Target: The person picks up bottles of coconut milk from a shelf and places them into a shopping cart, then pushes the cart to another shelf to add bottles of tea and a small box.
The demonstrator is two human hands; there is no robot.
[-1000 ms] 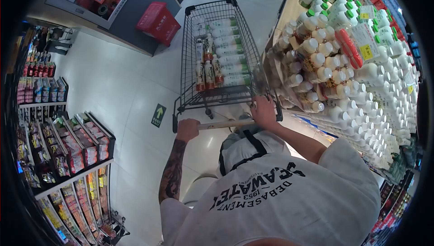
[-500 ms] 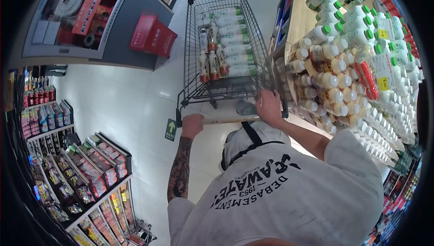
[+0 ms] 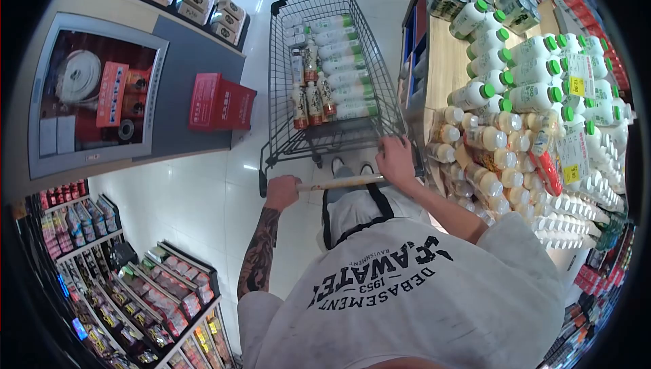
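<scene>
A black wire shopping cart (image 3: 278,77) stands in front of me with its handle (image 3: 339,182) toward my body. My left hand (image 3: 281,191) is wrapped round the left end of the handle. Near the right end, my right hand (image 3: 397,159) grips the cart by its handle and rear frame. Inside the basket, several white bottles with green bands (image 3: 351,91) lie on their sides in a column on the right. Left of them are several brown-and-white labelled bottles (image 3: 314,103), with clear bottles farther forward.
Stacked white bottles with green caps (image 3: 536,67) and cream-capped bottles (image 3: 491,138) crowd a display on the right. A fire-hose cabinet (image 3: 95,91) and a red box (image 3: 220,103) are on the left. Packaged goods fill a shelf (image 3: 156,294) at lower left.
The cart and my hands have advanced past the displays; the exit sign on the floor is out of view. More boxed goods show at the upper left. Both hands keep their hold.
</scene>
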